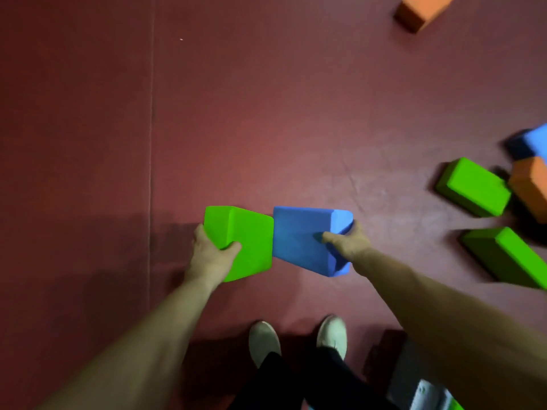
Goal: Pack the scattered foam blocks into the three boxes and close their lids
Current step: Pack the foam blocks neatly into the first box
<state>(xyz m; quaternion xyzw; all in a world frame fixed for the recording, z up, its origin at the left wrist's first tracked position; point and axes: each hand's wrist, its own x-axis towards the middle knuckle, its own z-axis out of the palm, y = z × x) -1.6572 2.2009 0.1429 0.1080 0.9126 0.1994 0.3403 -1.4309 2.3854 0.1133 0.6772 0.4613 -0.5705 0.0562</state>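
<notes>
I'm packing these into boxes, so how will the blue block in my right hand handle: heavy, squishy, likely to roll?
Probably light: the right hand holds the blue block up alone, by one end. Likely soft, since the thumb seems to dent its face. Its flat faces suggest it won't roll.

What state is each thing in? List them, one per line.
left grip: holds the held green block
right grip: holds the held blue block
held blocks: side by side, edges apparently touching
upper green block: loose on the floor, unpacked
lower green block: loose on the floor, unpacked
far orange block: loose, alone
edge orange block: loose, partly out of frame
edge blue block: blurred, partly out of frame
</notes>
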